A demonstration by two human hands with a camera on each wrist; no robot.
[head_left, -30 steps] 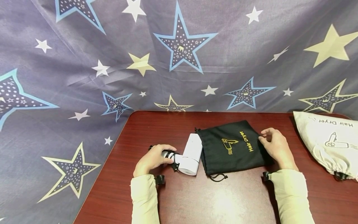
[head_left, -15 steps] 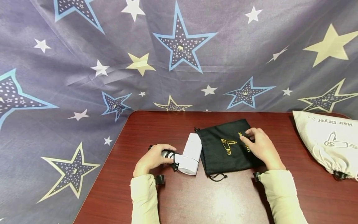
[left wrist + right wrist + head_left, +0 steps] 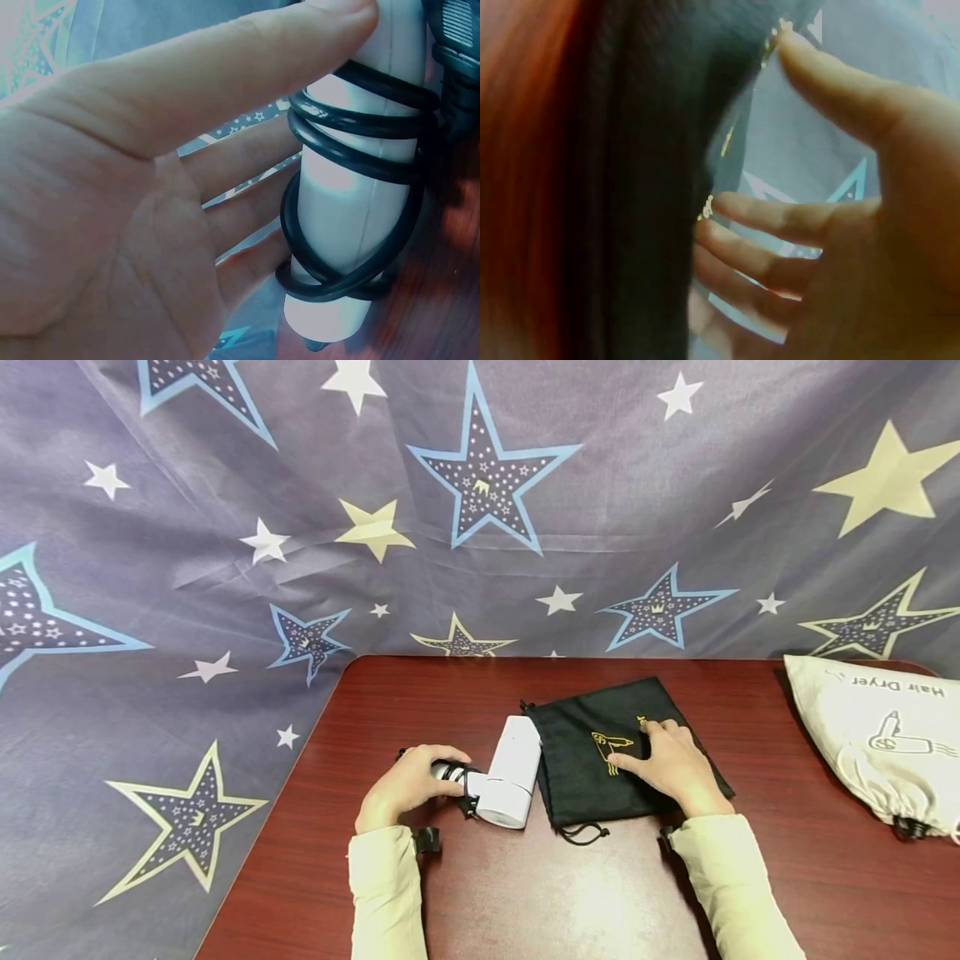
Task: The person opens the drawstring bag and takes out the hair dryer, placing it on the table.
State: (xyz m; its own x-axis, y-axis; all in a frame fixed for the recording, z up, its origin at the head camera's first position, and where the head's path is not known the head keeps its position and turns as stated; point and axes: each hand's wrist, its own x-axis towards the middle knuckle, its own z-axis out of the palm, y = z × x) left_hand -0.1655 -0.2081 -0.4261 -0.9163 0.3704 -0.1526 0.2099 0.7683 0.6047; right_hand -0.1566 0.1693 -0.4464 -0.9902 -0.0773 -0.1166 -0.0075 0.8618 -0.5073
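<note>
A white hair dryer [image 3: 510, 764] lies on the table left of a black drawstring bag. My left hand [image 3: 405, 787] grips its handle, thumb on one side and fingers on the other. Black cord [image 3: 360, 124] winds round the handle in several loops in the left wrist view. On the right, my right hand [image 3: 675, 768] rests its spread thumb and fingertips on the black bag [image 3: 585, 789], covering most of its yellow "Hair Dryer" lettering. The right wrist view shows those fingers [image 3: 776, 217] fairly straight against the dark cloth, which holds no visible bulge.
A cream drawstring bag [image 3: 900, 727], also printed "Hair Dryer", lies at the right edge of the reddish-brown table [image 3: 540, 902]. Star-patterned grey cloth [image 3: 300, 485] hangs behind and to the left. The black bag's cord loop [image 3: 585, 837] sticks out at its near left corner.
My right hand has moved left from the black bag's right edge onto its lettering and lowered its fingertips to the cloth. My left hand and the hair dryer have stayed put.
</note>
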